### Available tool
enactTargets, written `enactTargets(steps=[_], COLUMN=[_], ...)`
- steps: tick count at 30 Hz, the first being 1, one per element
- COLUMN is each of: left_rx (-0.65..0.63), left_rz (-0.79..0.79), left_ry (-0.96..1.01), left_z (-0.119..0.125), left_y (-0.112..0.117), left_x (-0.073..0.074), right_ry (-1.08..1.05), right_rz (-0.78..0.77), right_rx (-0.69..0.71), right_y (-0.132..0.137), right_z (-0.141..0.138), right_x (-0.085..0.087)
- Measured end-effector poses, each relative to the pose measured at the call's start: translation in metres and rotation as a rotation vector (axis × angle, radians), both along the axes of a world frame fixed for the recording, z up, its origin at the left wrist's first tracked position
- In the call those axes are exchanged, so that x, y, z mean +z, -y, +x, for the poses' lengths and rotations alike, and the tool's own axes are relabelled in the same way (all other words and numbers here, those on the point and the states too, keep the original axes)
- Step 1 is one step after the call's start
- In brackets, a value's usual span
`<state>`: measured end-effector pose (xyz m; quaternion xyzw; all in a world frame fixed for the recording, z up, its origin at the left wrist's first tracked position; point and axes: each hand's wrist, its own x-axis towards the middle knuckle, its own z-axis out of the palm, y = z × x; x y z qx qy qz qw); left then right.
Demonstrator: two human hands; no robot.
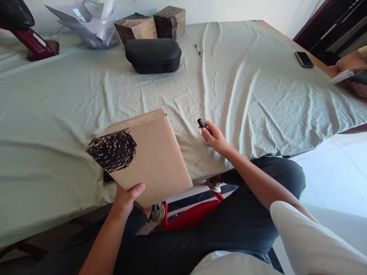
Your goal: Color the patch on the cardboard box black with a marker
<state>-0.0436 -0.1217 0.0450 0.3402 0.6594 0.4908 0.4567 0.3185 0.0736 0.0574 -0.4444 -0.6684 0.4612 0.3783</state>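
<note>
My left hand (126, 198) grips the near corner of a brown cardboard box (149, 156), tilted up over the table's front edge. One corner of the box is scribbled black (112, 150). My right hand (214, 138) rests on the pale green cloth (243, 95) to the right of the box, fingers closed round a black marker (201, 123) whose tip points up and left.
At the back lie a black oval case (153, 55), two black-patterned boxes (150, 26), a pile of white papers (88, 23), a pen (198, 49) and a dark red stand (34, 44). A phone (304, 59) and another person's hand (351, 70) are at far right.
</note>
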Motion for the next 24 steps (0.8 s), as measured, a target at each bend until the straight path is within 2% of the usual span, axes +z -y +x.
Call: enactTargets(steps=[4, 8, 13, 18, 24], left_rx=[-0.007, 0.008, -0.003, 0.013, -0.002], left_rz=[0.001, 0.019, 0.061, 0.076, 0.076], left_ry=[-0.019, -0.023, -0.034, -0.026, -0.014], left_z=[0.001, 0.004, 0.006, 0.01, 0.006], left_y=[0.0, -0.002, -0.003, -0.003, -0.003], left_x=[0.002, 0.001, 0.001, 0.002, -0.001], right_ry=[0.406, 0.627, 0.635, 0.569, 0.594], right_rz=[0.21, 0.212, 0.177, 0.182, 0.195], right_rx=[-0.038, -0.057, -0.108, -0.091, -0.085], right_y=[0.002, 0.007, 0.002, -0.004, -0.002], right_z=[0.003, 0.002, 0.001, 0.0, -0.001], right_x=[0.005, 0.009, 0.007, 0.004, 0.003])
